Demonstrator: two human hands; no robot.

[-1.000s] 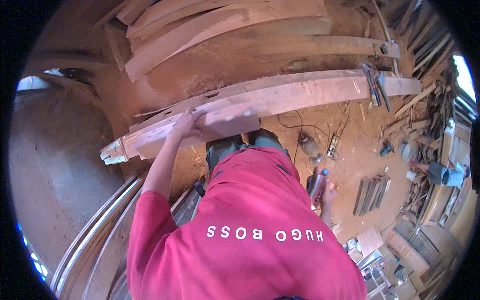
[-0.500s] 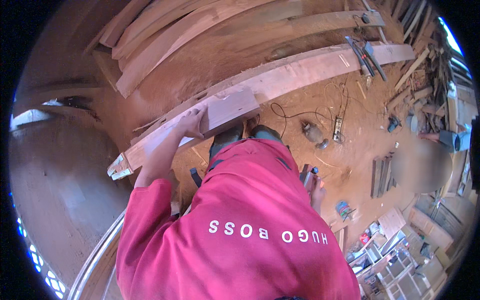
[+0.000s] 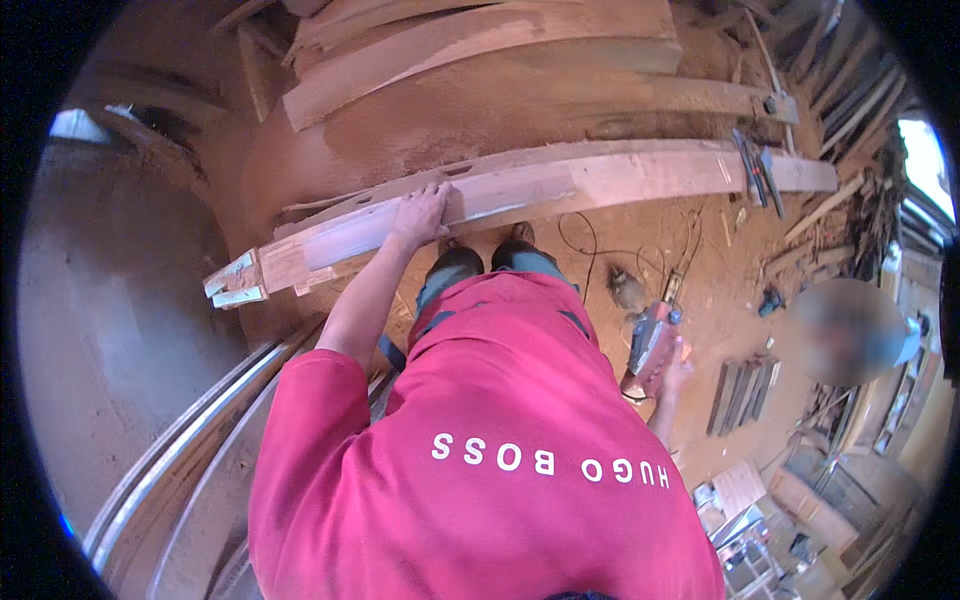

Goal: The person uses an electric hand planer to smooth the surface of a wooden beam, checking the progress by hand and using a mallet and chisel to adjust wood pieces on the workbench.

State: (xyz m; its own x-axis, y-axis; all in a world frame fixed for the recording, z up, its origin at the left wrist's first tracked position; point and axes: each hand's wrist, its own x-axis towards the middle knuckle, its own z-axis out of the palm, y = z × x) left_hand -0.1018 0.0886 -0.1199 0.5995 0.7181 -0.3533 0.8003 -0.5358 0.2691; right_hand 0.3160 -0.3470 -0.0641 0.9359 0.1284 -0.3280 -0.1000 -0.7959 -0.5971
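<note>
My left hand (image 3: 422, 212) grips a pale wooden board (image 3: 515, 195), its fingers across the top and the thumb toward the near side. The board lies along a longer wooden beam (image 3: 650, 172), which stretches from left to right beyond my feet. Off to my right and lower down, my right hand (image 3: 674, 370) holds a red and dark electric planer (image 3: 647, 345) with a round knob. It is held apart from the beam. Part of that hand's grip is hidden by the tool.
Two dark-handled tools (image 3: 760, 172) lie across the beam's right part. A cable (image 3: 592, 245) loops over the dusty floor near a grinder-like tool (image 3: 626, 290). Several short wooden strips (image 3: 742, 395) lie at right. Large planks (image 3: 480, 50) are stacked at the far side. A blurred person (image 3: 850, 330) is at the right.
My right hand has swung outward from beside my body, bringing the planer into full view. My left hand stays on the board, its fingers drawn closer together. The whole view has shifted.
</note>
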